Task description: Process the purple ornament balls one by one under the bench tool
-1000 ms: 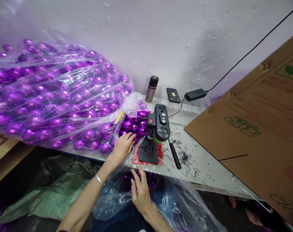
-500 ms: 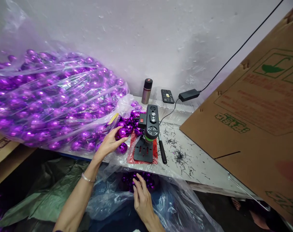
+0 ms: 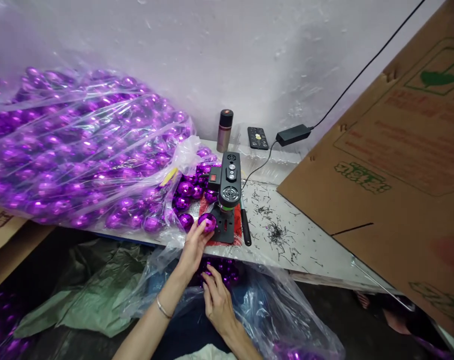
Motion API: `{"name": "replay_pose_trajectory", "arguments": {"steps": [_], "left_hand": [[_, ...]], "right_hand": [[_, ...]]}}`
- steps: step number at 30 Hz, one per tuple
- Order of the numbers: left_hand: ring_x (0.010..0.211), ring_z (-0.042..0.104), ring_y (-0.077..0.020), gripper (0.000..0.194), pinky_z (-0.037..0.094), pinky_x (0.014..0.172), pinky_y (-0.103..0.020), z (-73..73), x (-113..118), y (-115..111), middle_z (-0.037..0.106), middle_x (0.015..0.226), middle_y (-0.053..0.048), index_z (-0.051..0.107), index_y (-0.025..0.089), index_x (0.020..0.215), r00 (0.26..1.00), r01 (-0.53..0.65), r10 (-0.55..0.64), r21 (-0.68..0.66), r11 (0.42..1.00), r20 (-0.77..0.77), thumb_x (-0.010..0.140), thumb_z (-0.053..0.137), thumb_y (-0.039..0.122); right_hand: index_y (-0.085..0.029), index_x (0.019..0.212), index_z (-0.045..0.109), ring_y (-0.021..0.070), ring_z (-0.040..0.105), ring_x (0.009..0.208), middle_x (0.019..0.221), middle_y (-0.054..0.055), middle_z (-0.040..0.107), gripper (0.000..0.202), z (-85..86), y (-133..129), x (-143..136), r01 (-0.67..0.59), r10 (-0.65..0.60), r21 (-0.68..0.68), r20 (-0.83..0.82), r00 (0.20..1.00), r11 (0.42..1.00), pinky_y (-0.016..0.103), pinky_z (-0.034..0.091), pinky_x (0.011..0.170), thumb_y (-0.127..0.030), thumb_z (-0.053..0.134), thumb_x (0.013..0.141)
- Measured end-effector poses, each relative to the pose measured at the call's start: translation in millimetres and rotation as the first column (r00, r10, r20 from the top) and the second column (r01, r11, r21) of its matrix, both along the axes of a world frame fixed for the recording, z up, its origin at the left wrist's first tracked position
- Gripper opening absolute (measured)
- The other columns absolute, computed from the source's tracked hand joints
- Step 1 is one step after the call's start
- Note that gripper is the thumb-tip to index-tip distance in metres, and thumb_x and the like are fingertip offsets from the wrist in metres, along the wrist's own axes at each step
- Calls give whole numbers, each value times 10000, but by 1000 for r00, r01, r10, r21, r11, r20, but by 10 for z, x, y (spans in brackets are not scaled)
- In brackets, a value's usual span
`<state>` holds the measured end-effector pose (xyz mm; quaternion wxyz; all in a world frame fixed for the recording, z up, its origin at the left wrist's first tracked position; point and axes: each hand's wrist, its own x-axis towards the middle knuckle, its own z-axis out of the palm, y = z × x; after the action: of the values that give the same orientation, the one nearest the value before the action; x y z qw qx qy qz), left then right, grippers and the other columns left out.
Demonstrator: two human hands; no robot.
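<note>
Plastic bag [image 3: 187, 152], large, clear: beyond and left of the left hand [image 3: 194, 245], packed with purple balls [image 3: 88, 150]. Second bag [image 3: 283, 305]: around the right hand [image 3: 218, 302], darker balls [image 3: 229, 271] showing within. Left hand: pinching one faceted ball [image 3: 207, 221] beside the black base plate [image 3: 224, 235]; half a second ago, spread by loose balls [image 3: 185, 188]. Right hand: fingers loosely curled, slightly apart, as before.
</note>
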<state>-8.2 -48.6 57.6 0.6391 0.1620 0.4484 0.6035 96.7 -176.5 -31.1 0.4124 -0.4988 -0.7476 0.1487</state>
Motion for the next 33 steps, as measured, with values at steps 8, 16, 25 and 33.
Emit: {"name": "replay_pose_trajectory", "arguments": {"steps": [8,16,25,33], "left_hand": [[1396,524,-330,578,356,1203,-539,-417,91,198,630,1426,-127,621,237,1355,538,149,175,298,943,-825,855,755,493],[1300,599,-338,592,445,1133,-563,-495,82,279,664,1316,-168,565,173,1387,255,395,312,393,830,-915,921,671,523],[1293,632,-326,618,498,1095,-514,-592,75,374,668,1363,-166,538,189,1425,328,454,262,394,799,-908,914,708,492],[1318,618,-325,635,471,1127,-538,-543,91,353,670,1366,-164,537,195,1422,353,466,231,385,797,-907,895,736,489]], "right_hand": [[-203,1333,637,230,724,1189,1322,157,692,409,-69,-94,132,69,-71,-44,-40,997,997,332,651,956,-131,426,990],[-185,1298,662,211,745,1131,1290,156,704,381,-20,-49,200,115,-115,-45,-16,993,992,304,667,906,-150,418,1008],[-212,1408,579,193,757,1005,1146,120,746,453,690,341,639,162,-136,285,-109,985,945,306,681,796,-100,517,974],[-130,1461,502,279,691,1082,1204,186,675,723,1526,1099,635,202,-183,607,-95,979,768,405,662,787,-586,639,918]]}}
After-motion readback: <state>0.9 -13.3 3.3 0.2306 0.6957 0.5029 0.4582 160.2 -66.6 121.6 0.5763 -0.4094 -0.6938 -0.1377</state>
